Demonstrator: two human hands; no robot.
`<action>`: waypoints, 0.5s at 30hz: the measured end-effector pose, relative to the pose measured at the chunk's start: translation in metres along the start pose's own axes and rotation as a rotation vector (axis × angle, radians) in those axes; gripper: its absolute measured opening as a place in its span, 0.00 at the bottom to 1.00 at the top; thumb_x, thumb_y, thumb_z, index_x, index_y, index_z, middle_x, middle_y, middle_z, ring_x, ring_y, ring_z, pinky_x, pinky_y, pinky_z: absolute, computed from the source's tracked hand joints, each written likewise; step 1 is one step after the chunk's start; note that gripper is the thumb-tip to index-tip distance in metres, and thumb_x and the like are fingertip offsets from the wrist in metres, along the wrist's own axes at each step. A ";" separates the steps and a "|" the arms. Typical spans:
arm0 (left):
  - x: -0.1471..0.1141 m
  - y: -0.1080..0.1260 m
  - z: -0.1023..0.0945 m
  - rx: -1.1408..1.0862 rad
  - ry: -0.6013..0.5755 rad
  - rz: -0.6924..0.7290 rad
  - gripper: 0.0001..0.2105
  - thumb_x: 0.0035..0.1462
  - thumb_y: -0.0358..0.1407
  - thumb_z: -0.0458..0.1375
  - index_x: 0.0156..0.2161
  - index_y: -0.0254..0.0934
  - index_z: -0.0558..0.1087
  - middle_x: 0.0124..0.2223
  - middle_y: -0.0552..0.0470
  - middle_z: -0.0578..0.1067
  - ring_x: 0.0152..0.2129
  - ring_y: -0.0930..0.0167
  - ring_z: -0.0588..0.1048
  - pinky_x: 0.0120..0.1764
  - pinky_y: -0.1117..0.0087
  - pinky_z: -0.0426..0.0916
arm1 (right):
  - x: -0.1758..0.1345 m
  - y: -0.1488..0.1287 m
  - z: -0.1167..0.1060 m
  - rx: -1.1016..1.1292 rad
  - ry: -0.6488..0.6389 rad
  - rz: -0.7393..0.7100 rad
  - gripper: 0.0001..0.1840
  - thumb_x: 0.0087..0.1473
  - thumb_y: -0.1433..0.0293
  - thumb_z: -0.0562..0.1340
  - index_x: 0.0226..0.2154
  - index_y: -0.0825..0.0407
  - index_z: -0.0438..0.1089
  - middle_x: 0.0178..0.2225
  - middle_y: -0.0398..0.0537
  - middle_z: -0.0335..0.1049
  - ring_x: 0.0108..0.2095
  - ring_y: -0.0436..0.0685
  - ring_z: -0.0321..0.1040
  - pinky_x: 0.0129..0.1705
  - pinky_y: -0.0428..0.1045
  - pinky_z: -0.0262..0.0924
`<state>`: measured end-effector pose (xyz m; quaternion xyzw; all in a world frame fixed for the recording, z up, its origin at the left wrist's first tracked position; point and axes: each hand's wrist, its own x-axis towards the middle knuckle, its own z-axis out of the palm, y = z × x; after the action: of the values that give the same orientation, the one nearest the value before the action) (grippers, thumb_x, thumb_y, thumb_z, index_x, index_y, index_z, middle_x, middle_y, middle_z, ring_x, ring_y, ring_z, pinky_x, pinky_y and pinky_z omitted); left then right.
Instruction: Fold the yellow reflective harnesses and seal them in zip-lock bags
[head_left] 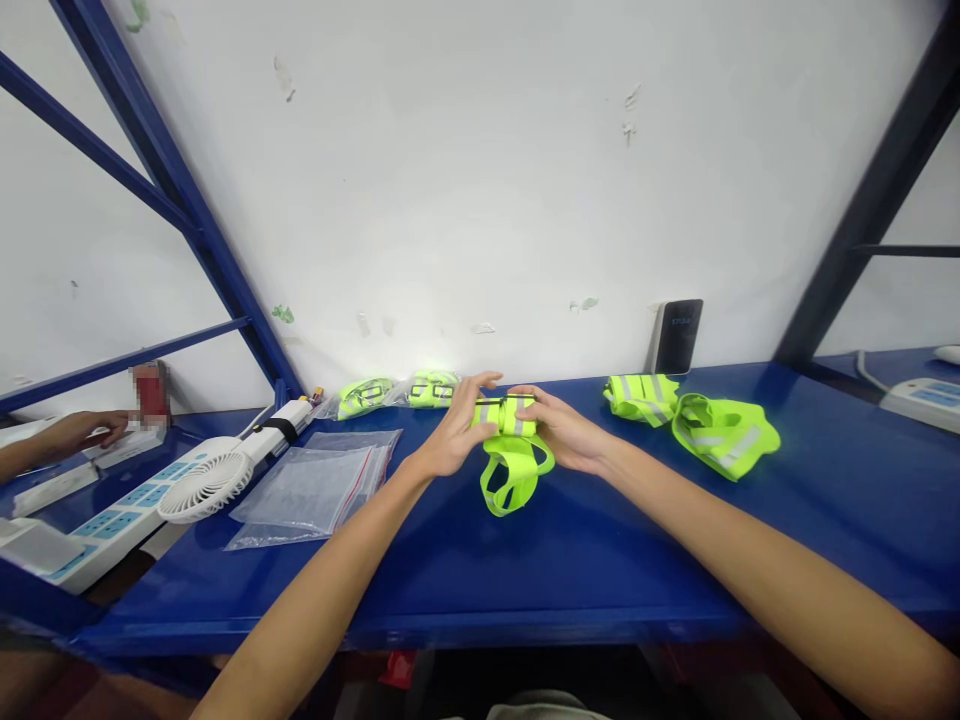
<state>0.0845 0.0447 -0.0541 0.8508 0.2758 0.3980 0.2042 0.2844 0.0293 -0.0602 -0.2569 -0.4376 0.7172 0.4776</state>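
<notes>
Near the middle of the blue table, both hands hold a neon-yellow reflective strap bundle [507, 418] with silver stripes and a dark buckle-like edge. A looped part of the strap hangs down toward me. My left hand [455, 430] grips the bundle's left side, thumb in front and fingers behind. My right hand [559, 425] closes on its right side, with the thumb on the front. To the right lie a folded reflective strap [641, 397] and a looser reflective strap [726, 435]. Two bagged reflective straps, one at left [365, 397] and one nearer [433, 389], rest by the wall.
Clear zip bags [315, 490] lie left of my hands. Beside them are a white fan [208, 487] and a long power strip [135, 510]. A phone [677, 337] leans on the wall. At far left, another person's hand [90, 430] reaches over the neighbouring table.
</notes>
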 end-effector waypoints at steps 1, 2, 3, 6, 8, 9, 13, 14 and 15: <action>0.000 -0.004 0.003 -0.092 0.073 -0.068 0.29 0.58 0.44 0.54 0.63 0.42 0.55 0.59 0.43 0.62 0.56 0.59 0.61 0.58 0.55 0.56 | -0.001 -0.002 0.000 -0.001 -0.014 -0.006 0.24 0.42 0.74 0.68 0.43 0.47 0.63 0.36 0.42 0.71 0.34 0.54 0.70 0.39 0.51 0.64; 0.001 -0.008 0.006 -0.193 0.139 -0.143 0.29 0.58 0.45 0.55 0.63 0.43 0.55 0.59 0.43 0.62 0.57 0.60 0.61 0.58 0.56 0.57 | -0.001 -0.005 -0.001 0.002 -0.030 -0.014 0.24 0.42 0.75 0.68 0.43 0.47 0.63 0.36 0.42 0.71 0.34 0.54 0.70 0.38 0.51 0.64; 0.001 -0.011 0.009 -0.307 0.177 -0.218 0.31 0.57 0.45 0.56 0.63 0.43 0.55 0.59 0.44 0.63 0.56 0.60 0.62 0.56 0.57 0.59 | -0.002 -0.007 -0.001 0.011 -0.045 -0.023 0.25 0.42 0.75 0.68 0.43 0.47 0.63 0.35 0.41 0.71 0.33 0.53 0.70 0.38 0.51 0.64; 0.002 -0.012 0.019 -0.676 0.153 -0.393 0.37 0.50 0.46 0.64 0.63 0.44 0.56 0.51 0.46 0.71 0.47 0.62 0.72 0.48 0.61 0.65 | -0.004 -0.012 -0.003 0.028 -0.068 -0.023 0.25 0.40 0.77 0.66 0.42 0.46 0.62 0.36 0.40 0.71 0.33 0.53 0.69 0.38 0.51 0.63; 0.003 -0.009 0.026 -0.861 0.154 -0.440 0.38 0.46 0.44 0.67 0.62 0.42 0.60 0.47 0.48 0.75 0.41 0.64 0.75 0.46 0.63 0.67 | -0.004 -0.012 -0.005 0.031 -0.059 -0.022 0.25 0.39 0.77 0.65 0.41 0.46 0.62 0.36 0.40 0.71 0.33 0.54 0.69 0.38 0.51 0.63; 0.003 -0.007 0.029 -0.924 0.161 -0.443 0.36 0.45 0.43 0.68 0.60 0.41 0.63 0.46 0.47 0.76 0.40 0.64 0.75 0.45 0.64 0.67 | -0.004 -0.012 -0.005 0.030 -0.047 -0.027 0.25 0.38 0.78 0.64 0.41 0.45 0.62 0.36 0.40 0.71 0.33 0.55 0.69 0.37 0.51 0.63; 0.005 -0.004 0.038 -1.044 0.126 -0.427 0.22 0.46 0.41 0.68 0.47 0.33 0.75 0.45 0.43 0.78 0.42 0.61 0.76 0.48 0.62 0.67 | -0.001 -0.011 -0.009 0.003 0.021 -0.057 0.26 0.35 0.78 0.62 0.40 0.45 0.61 0.34 0.39 0.70 0.32 0.56 0.68 0.34 0.51 0.62; 0.005 -0.004 0.039 -1.049 0.115 -0.433 0.21 0.46 0.40 0.69 0.45 0.32 0.76 0.45 0.42 0.79 0.42 0.61 0.76 0.48 0.62 0.67 | -0.001 -0.011 -0.010 -0.011 0.035 -0.061 0.26 0.34 0.78 0.61 0.40 0.45 0.61 0.33 0.39 0.69 0.32 0.56 0.67 0.33 0.51 0.62; 0.005 -0.004 0.040 -1.044 0.113 -0.442 0.19 0.46 0.39 0.69 0.44 0.32 0.77 0.45 0.42 0.79 0.42 0.61 0.77 0.49 0.62 0.67 | 0.000 -0.011 -0.010 -0.027 0.050 -0.063 0.27 0.33 0.78 0.61 0.40 0.45 0.61 0.32 0.39 0.69 0.31 0.56 0.66 0.32 0.50 0.61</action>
<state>0.1175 0.0458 -0.0769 0.5367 0.2245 0.4743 0.6608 0.2975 0.0348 -0.0559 -0.2672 -0.4431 0.6891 0.5074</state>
